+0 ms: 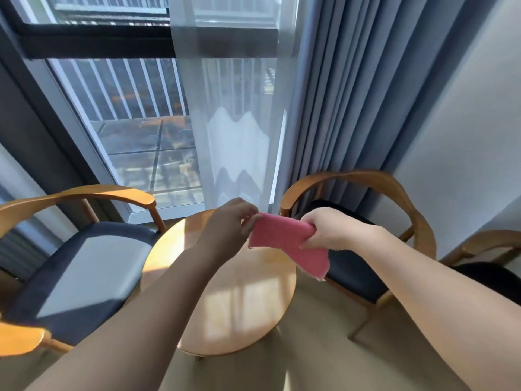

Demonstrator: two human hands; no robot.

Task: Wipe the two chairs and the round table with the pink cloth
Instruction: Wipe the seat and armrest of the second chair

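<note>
Two wooden armchairs with dark blue seats, the left chair [84, 263] and the right chair [358, 275], stand on either side of a round light-wood table [239, 300]. A folded pink cloth [282, 235] is in the air above the table's far side and touches no furniture, so I judge that no wiping is in hand yet. Its long axis runs left to right, with one corner hanging down. The left hand [228, 221] pinches the left end. The right hand [324, 230] grips the other end with curled fingers.

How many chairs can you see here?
3. The left chair stands left of the round table, the right chair beyond the pink cloth, a third chair cut off at the right edge. More may be hidden.
</note>
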